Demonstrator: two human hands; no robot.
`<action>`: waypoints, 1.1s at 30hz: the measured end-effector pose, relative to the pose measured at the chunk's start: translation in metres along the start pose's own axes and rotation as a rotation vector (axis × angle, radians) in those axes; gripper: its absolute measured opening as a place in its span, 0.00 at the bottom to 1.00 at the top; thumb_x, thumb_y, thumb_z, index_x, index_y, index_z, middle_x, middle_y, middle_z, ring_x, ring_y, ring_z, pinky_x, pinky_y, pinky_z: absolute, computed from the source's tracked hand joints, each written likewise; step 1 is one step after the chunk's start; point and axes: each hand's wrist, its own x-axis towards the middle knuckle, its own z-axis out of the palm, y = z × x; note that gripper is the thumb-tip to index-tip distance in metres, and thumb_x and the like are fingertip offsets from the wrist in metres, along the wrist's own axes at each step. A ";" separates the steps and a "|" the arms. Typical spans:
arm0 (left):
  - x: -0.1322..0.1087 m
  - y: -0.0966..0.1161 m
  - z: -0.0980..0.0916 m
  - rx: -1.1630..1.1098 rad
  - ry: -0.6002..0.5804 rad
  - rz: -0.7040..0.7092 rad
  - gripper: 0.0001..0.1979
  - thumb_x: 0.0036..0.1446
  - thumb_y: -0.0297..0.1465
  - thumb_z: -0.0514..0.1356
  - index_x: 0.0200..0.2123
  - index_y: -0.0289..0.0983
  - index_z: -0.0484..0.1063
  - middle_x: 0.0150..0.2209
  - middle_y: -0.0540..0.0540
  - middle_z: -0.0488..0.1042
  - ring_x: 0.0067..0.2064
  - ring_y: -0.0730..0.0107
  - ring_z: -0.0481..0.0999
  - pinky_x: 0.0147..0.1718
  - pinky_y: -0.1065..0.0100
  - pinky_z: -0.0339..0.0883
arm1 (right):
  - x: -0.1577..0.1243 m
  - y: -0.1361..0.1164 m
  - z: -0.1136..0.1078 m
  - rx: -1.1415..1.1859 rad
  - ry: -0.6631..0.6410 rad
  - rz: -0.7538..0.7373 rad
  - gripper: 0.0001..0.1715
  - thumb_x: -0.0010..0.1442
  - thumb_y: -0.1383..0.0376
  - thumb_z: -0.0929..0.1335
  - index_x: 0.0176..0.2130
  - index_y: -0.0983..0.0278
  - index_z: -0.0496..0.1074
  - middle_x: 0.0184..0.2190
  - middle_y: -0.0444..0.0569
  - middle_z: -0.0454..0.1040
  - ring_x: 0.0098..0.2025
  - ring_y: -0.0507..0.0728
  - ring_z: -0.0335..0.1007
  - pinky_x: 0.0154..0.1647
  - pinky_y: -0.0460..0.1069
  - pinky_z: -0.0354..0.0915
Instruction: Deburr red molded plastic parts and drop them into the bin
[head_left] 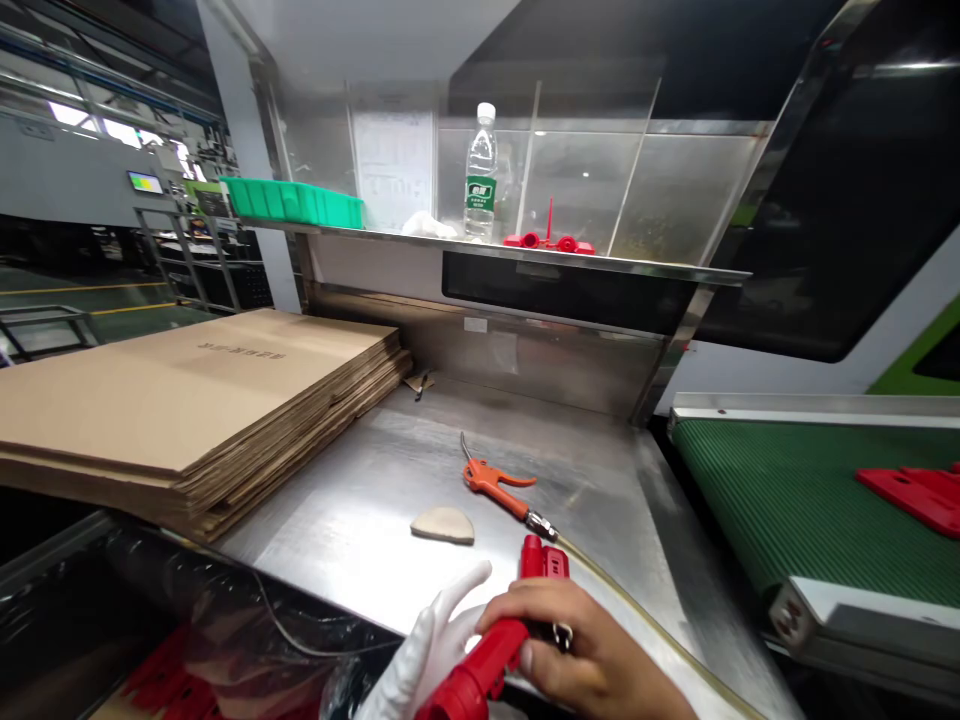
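In the lower middle of the head view, my bare right hand [574, 640] is closed around a red plastic part [487, 665]. A ribbed end of the red plastic shows beyond its fingers. A small shiny metal piece [562, 636] shows by those fingers; its kind is unclear. My left hand [431, 645], in a white glove, is beside the red part with its fingers stretched out and apart. Whether its palm touches the part is hidden. Just beyond lie an orange air blow gun [495, 485] with its hose and a half-round beige pad [442, 524].
Stacked cardboard sheets [187, 385] cover the left of the metal table [337, 490]. A shelf [637, 268] above holds a green tray [292, 203], a water bottle [481, 175] and red parts [551, 243]. A green conveyor [787, 490] runs at right; a plastic-lined box with red parts [176, 680] stands lower left.
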 end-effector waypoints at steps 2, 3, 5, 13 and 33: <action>0.002 -0.001 -0.001 0.036 0.016 -0.046 0.22 0.50 0.46 0.68 0.45 0.39 0.80 0.46 0.40 0.81 0.56 0.44 0.74 0.54 0.51 0.68 | 0.018 -0.003 -0.019 -0.047 -0.217 -0.106 0.24 0.56 0.70 0.64 0.51 0.66 0.77 0.35 0.49 0.75 0.35 0.53 0.69 0.40 0.46 0.65; 0.003 -0.002 -0.001 0.049 0.026 -0.068 0.20 0.50 0.44 0.69 0.44 0.40 0.79 0.45 0.40 0.81 0.56 0.44 0.74 0.52 0.53 0.70 | 0.026 -0.004 -0.024 -0.063 -0.294 -0.141 0.25 0.53 0.73 0.65 0.49 0.66 0.78 0.33 0.46 0.72 0.33 0.52 0.66 0.38 0.45 0.63; 0.005 -0.004 0.001 0.061 0.047 -0.104 0.19 0.48 0.40 0.71 0.43 0.41 0.78 0.42 0.41 0.81 0.53 0.46 0.76 0.46 0.56 0.73 | 0.039 -0.006 -0.027 -0.082 -0.382 -0.158 0.27 0.49 0.76 0.66 0.48 0.62 0.78 0.33 0.43 0.69 0.34 0.51 0.63 0.38 0.44 0.61; 0.004 -0.013 0.005 -0.041 0.083 -0.198 0.12 0.52 0.38 0.67 0.38 0.39 0.73 0.24 0.52 0.70 0.17 0.78 0.63 0.16 0.74 0.58 | 0.012 -0.020 -0.035 -0.036 -0.266 0.141 0.31 0.68 0.59 0.66 0.63 0.59 0.52 0.47 0.49 0.61 0.45 0.53 0.61 0.48 0.48 0.61; 0.012 0.009 0.004 0.161 0.312 0.141 0.08 0.56 0.36 0.62 0.32 0.39 0.68 0.22 0.58 0.59 0.16 0.82 0.53 0.14 0.76 0.50 | -0.023 -0.005 0.030 -0.761 0.229 -0.100 0.20 0.76 0.58 0.53 0.62 0.57 0.57 0.35 0.43 0.75 0.30 0.53 0.75 0.28 0.46 0.66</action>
